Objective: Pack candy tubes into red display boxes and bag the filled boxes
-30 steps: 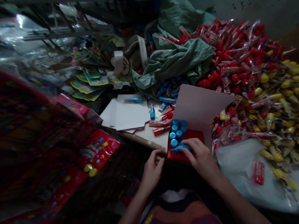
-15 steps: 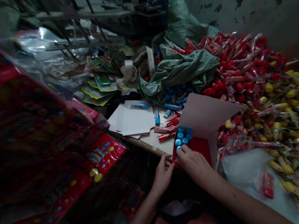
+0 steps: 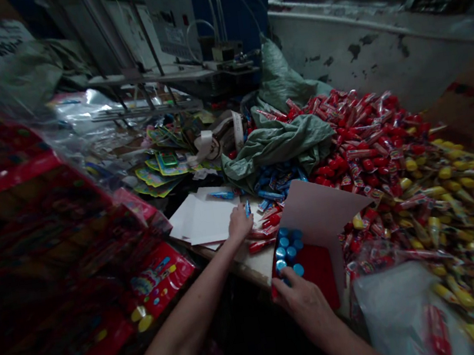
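A red box (image 3: pixel 325 274) with a raised pale lid (image 3: pixel 313 210) stands at the table's front edge. Several blue-capped pieces (image 3: pixel 285 242) stand upright in its left part. My right hand (image 3: pixel 304 304) is at the box's front left corner, its fingers closed around a blue-capped piece that they partly hide. Farther left, my left hand (image 3: pixel 240 222) has its fingers on a small blue tube (image 3: pixel 247 208), beside the white card sheets (image 3: pixel 208 220). Another blue tube (image 3: pixel 222 195) lies on the sheets. Red tubes (image 3: pixel 262 245) lie between my left hand and the box.
Piles of red tubes (image 3: pixel 368 134) and yellow-capped tubes (image 3: pixel 456 186) spread on the right. Green sacking (image 3: pixel 280 141) lies behind the box over blue packets. Red printed packaging (image 3: pixel 158 278) rises on the left. A plastic bag (image 3: pixel 399 307) sits at the front right.
My left hand has left the box corner and reached forward and left to the blue tube. My right hand stays at the box. The view has tilted up.
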`<state>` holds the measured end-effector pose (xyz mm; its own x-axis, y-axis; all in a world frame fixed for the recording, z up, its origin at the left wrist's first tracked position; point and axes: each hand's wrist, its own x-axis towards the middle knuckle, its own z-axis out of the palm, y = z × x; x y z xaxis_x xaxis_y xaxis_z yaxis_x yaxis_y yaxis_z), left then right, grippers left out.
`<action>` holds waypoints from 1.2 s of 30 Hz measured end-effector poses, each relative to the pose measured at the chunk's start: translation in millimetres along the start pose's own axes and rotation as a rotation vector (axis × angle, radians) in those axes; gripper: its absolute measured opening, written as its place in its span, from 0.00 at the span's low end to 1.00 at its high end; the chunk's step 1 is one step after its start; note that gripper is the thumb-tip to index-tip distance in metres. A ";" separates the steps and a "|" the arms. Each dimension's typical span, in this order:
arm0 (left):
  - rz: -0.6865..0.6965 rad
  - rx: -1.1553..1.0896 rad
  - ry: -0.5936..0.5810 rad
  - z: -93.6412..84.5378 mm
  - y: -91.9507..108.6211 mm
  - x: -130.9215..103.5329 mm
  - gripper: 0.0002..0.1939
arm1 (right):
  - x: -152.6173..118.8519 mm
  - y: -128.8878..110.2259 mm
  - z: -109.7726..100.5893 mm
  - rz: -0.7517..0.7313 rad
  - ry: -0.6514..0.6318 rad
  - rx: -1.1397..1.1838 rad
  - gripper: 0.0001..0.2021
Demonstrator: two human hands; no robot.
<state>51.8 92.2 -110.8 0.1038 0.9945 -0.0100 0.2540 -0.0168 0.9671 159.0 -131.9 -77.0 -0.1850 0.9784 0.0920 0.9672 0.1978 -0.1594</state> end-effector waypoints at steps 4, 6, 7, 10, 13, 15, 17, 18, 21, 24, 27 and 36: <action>-0.056 -0.040 -0.003 21.9 0.8 24.7 0.07 | -24.0 -2.0 3.0 0.115 0.110 0.136 0.30; -0.119 -0.081 -0.016 26.7 0.3 28.1 0.09 | -35.8 -0.7 1.6 0.172 0.182 0.230 0.27; -0.153 -0.108 -0.026 26.4 1.0 27.6 0.12 | -40.0 0.5 -0.4 0.191 0.221 0.285 0.25; -0.230 -0.222 -0.070 13.7 8.9 10.5 0.21 | -43.0 4.2 -10.7 0.247 0.341 0.462 0.20; -0.242 -0.363 -0.119 -9.3 26.3 -36.1 0.25 | -33.3 1.4 -23.0 0.335 0.412 0.671 0.19; -0.232 -0.571 -0.147 -21.2 41.7 -79.6 0.30 | -24.8 -5.2 -29.4 0.409 0.411 0.849 0.22; -0.239 -0.721 -0.148 -25.6 57.1 -124.7 0.31 | -19.0 -12.6 -33.1 0.448 0.377 1.032 0.25; -0.248 -0.752 -0.133 -24.9 63.6 -145.3 0.30 | -17.9 -15.1 -34.1 0.455 0.362 1.110 0.24; -0.300 -0.802 -0.123 -15.5 73.8 -193.0 0.26 | -23.0 -14.1 -36.2 0.516 0.375 1.246 0.12; -0.377 -0.784 -0.131 -3.7 71.5 -218.8 0.23 | -38.1 -4.0 -39.1 0.586 0.412 1.275 0.13; -0.413 -0.757 -0.135 6.7 65.1 -232.1 0.22 | -56.1 2.5 -39.3 0.514 0.331 1.257 0.13; -0.071 -0.252 -0.017 6.5 26.6 -217.8 0.17 | -87.3 38.7 -29.7 0.634 0.434 0.814 0.12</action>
<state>42.2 -125.6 -84.5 0.1107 0.9904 -0.0824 0.0141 0.0813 0.9966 217.8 -211.5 -61.9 0.5313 0.8438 0.0758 0.4336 -0.1940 -0.8800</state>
